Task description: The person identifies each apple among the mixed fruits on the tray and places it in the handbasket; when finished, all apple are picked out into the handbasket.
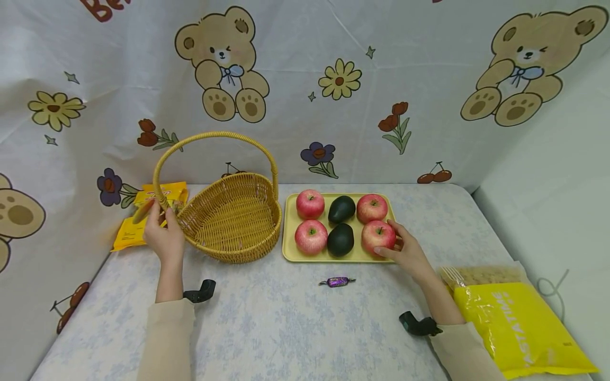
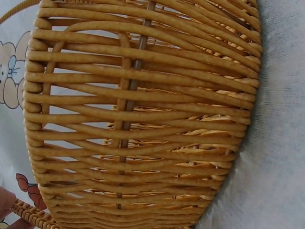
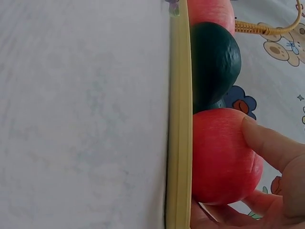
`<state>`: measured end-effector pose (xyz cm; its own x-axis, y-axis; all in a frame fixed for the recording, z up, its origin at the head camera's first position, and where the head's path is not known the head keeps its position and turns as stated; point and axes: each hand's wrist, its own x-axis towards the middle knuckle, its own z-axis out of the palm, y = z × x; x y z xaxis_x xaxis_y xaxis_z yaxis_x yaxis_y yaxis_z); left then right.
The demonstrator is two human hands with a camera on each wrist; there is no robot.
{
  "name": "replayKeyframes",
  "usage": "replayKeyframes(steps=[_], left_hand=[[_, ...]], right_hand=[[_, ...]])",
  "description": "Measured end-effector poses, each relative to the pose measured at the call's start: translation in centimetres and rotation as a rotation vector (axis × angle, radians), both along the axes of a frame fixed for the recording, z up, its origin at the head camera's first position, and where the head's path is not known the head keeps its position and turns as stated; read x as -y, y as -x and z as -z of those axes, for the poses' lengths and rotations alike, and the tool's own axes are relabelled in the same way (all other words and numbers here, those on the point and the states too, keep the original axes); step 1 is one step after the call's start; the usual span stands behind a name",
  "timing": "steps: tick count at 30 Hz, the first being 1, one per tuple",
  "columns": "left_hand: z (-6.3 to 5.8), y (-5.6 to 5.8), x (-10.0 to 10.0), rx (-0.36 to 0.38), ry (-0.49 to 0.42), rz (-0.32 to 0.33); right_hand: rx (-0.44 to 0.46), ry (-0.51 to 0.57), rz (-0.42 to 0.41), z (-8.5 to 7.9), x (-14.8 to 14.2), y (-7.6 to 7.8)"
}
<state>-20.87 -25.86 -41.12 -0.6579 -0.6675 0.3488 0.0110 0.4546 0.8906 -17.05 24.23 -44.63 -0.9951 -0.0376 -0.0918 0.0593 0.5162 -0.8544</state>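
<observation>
My left hand point(image 1: 164, 233) grips the lower left end of the handle of a yellow wicker basket point(image 1: 254, 250). In the left wrist view the basket's woven side point(image 2: 183, 76) fills most of the picture, with fingertips point(image 2: 6, 199) at the handle in the lower left corner. My right hand point(image 1: 407, 251) holds the front right red apple point(image 1: 378, 236), thumb on the near side and fingers round the far side. That apple point(image 3: 224, 157) sits at the rim of a pale yellow tray point(image 1: 288, 233). Also on the tray are three other apples point(image 1: 311, 236) and two dark green avocados point(image 1: 340, 240).
A purple-wrapped candy point(image 1: 337, 282) lies in front of the tray. At the right is a yellow pasta bag point(image 1: 519, 323), close to my right forearm. Yellow snack packets point(image 1: 129, 233) lie behind my left hand. A bear-print cloth point(image 1: 286, 69) hangs behind the table.
</observation>
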Motion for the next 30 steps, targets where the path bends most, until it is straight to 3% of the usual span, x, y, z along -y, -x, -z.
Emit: replayKeyframes(steps=[14,21,30], left_hand=[[-0.2,0.1,-0.1,0.046,-0.055,0.011],[0.0,0.0,0.0,0.034,-0.056,0.0],[0.0,0.1,0.1,0.03,-0.06,0.012]], right_hand=[[-0.004,-0.013,0.025,0.3,-0.1,0.0],[-0.019,-0.059,0.028,-0.7,0.3,-0.2],[-0.081,-0.018,-0.01,-2.9,1.0,-0.5]])
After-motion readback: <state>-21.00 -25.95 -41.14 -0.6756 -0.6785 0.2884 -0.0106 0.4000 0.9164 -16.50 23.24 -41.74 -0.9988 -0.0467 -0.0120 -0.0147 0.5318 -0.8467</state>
